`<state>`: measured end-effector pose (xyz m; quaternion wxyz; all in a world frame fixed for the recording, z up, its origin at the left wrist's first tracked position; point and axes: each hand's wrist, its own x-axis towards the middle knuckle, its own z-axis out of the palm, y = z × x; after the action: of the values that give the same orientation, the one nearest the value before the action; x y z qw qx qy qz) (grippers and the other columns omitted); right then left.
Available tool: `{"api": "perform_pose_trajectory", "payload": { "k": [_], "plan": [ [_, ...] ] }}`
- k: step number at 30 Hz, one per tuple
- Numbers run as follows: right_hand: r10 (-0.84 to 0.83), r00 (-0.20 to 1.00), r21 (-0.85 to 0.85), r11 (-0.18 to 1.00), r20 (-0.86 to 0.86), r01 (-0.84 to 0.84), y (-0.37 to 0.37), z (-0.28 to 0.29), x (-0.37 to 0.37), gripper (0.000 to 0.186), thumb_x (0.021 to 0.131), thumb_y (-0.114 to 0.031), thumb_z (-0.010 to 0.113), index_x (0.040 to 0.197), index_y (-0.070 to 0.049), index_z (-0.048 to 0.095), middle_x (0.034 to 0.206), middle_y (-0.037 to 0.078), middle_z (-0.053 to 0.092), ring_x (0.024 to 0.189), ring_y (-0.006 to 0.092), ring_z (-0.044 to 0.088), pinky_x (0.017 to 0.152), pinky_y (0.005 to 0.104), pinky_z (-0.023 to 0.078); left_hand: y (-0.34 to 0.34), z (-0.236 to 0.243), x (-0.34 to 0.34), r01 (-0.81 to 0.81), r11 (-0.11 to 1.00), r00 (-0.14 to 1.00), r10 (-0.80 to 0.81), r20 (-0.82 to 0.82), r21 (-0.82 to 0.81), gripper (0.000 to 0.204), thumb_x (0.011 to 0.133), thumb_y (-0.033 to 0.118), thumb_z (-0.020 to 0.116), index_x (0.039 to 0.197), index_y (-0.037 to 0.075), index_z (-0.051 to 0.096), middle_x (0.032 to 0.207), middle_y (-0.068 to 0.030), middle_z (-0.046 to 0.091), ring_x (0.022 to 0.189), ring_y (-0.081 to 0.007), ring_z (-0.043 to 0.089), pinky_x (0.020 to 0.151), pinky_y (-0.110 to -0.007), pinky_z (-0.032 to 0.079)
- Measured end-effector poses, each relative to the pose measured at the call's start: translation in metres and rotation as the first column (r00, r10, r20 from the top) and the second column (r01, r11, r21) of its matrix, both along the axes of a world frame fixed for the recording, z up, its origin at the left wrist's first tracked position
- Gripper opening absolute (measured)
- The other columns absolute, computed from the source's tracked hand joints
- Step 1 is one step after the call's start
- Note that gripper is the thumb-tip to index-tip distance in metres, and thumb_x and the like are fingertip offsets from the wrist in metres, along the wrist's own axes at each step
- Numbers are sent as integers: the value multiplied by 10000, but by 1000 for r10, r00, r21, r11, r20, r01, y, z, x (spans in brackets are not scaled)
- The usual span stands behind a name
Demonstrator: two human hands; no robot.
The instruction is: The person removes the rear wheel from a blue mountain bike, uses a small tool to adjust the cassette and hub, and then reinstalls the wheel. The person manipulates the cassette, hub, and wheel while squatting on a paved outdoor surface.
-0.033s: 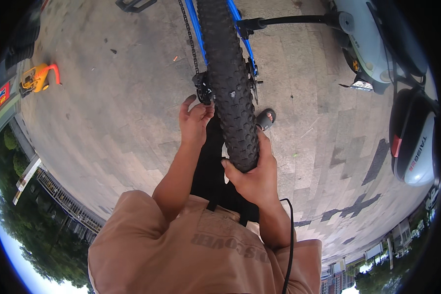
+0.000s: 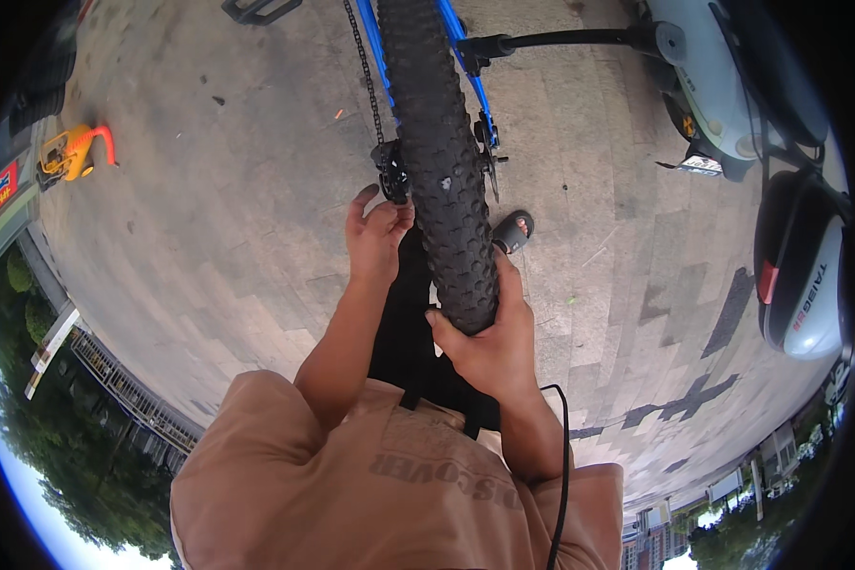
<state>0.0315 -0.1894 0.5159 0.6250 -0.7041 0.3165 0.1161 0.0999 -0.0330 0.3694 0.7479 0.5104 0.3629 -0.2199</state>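
A bicycle's knobby black rear tire (image 2: 437, 152) runs down the middle of the view between blue frame tubes (image 2: 373, 38). Around its near end my right hand (image 2: 494, 351) is closed, thumb on the left side and fingers along the right. My left hand (image 2: 375, 237) is at the black rear derailleur (image 2: 391, 171), left of the tire. Its fingers are bent in at the derailleur's lower end, and whatever they pinch is hidden. From the derailleur the chain (image 2: 366, 71) runs away from me.
A black kickstand (image 2: 570, 39) sticks out right of the frame. Parked scooters, one with a pale body (image 2: 722, 85), line the right side. An orange and yellow object (image 2: 71, 152) stands far left. A sandalled foot (image 2: 514, 232) is on the paving right of the tire.
The tire's near end and my right hand have shifted very slightly left. My left hand remains at the derailleur.
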Motion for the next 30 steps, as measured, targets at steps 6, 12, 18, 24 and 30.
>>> {"api": "perform_pose_trajectory", "payload": {
  "k": [6,12,18,24,30],
  "plan": [
    [38,999,-75,997,31,-36,8,0,5,786,678,-99,784,1330,42,369,1053,192,620,966,281,647,844,349,495,6,-8,-2,8,1000,1000,-8,2,-12,505,818,-19,529,1291,-30,351,910,-137,620,803,-212,619,735,-345,512],
    [-62,996,69,995,-57,65,6,2,3,777,669,-121,775,1336,-1,394,1135,238,598,1020,366,633,843,393,507,1,-1,-1,23,1000,1000,-23,5,12,505,810,-27,523,1286,-37,356,903,-129,616,800,-214,618,727,-348,510],
    [-5,1000,28,1000,-23,6,7,3,12,784,672,-118,774,1342,0,386,1136,233,601,1022,363,634,852,387,507,4,-2,-1,10,1000,1000,-10,9,-17,542,798,-35,525,1309,-41,342,898,-115,611,817,-214,622,714,-348,507],
    [-9,1000,1,1000,24,9,11,6,8,796,684,-94,779,1342,45,353,1023,171,630,948,239,644,837,339,495,9,-5,-3,26,1000,1000,-26,-12,-14,533,798,-49,507,1309,-24,360,914,-118,611,842,-205,621,728,-326,508],
    [51,998,-44,998,21,-50,13,1,9,796,685,-131,790,1333,39,360,1078,210,612,994,298,643,857,351,496,4,-7,-2,-21,998,999,19,-31,-60,429,850,-40,483,1267,-5,390,1053,-186,621,915,-239,646,812,-356,539]
  ]
}}
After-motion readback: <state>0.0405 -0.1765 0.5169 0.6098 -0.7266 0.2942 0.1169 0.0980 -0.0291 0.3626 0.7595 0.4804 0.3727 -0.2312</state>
